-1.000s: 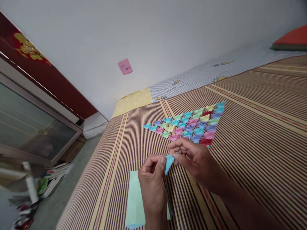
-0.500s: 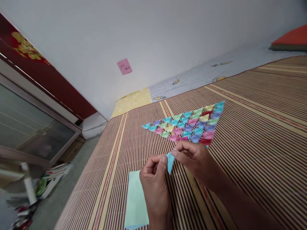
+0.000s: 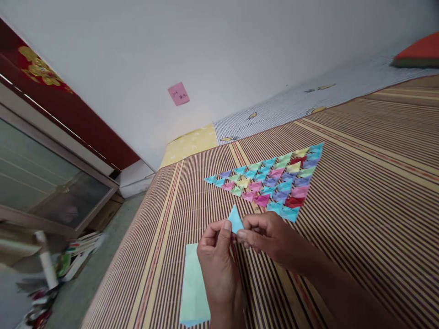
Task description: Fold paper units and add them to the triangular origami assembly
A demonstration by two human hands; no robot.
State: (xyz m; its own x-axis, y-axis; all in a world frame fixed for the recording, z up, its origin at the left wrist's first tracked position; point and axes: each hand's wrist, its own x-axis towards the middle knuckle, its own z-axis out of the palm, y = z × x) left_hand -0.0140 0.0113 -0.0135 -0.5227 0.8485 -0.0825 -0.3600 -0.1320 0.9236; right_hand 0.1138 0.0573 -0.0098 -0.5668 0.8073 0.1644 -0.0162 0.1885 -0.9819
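My left hand (image 3: 217, 260) and my right hand (image 3: 270, 237) meet over a striped bamboo mat (image 3: 360, 192), both pinching a small folded light-blue paper piece (image 3: 235, 219) whose tip points up between the fingertips. Just beyond the hands lies a flat triangle of several small folded paper pieces (image 3: 270, 180) in blue, pink, green, yellow, purple and red. A pale green sheet of paper (image 3: 192, 285) lies on the mat under my left wrist, partly hidden by it.
A white wall with a pink sticky note (image 3: 178, 94) rises behind the mat. A patterned sheet (image 3: 274, 112) borders the mat's far edge, with an orange cushion (image 3: 418, 54) at far right. At left a glass-fronted cabinet (image 3: 44, 173) stands above floor clutter (image 3: 51, 274).
The blue piece has been turned so its tip points up instead of down, and both hands have dropped slightly toward me, uncovering the near corner of the paper triangle.
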